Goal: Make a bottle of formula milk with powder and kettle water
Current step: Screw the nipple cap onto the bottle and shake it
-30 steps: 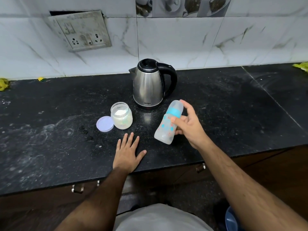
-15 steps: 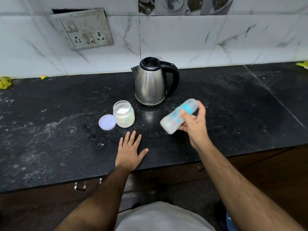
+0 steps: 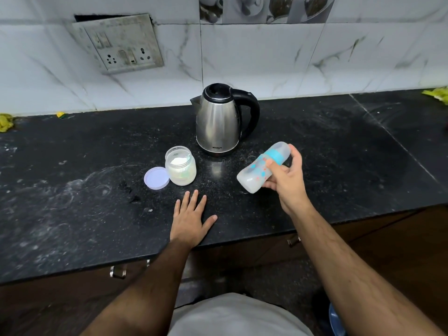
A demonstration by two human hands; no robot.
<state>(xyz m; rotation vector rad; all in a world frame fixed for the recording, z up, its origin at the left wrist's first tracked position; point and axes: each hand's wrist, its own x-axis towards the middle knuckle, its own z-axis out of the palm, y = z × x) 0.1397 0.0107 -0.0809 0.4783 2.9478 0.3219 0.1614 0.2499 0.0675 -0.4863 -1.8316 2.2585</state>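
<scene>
Right hand (image 3: 287, 183) grip grasping tilted bottle (image 3: 257, 173) above counter (image 3: 339, 166), left hand (image 3: 190, 219) flat, released, near front edge

I log a grimy wall socket panel (image 3: 118, 43), marble-pattern wall tiles (image 3: 254, 57), yellow scraps (image 3: 4, 121) and drawer handle (image 3: 118, 271) beneath.

Even, soft indoor light falls from above; the white marble wall tiles (image 3: 242, 57) are bright while the black worktop (image 3: 72, 202) stays dark with faint sheen. The steel kettle (image 3: 219, 122) carries vertical highlights and casts a pale reflection on the stone before it. Shadows are weak. Wide-angle bending curves the edges; the feeding bottle (image 3: 257, 173) looks slightly motion-blurred.
</scene>
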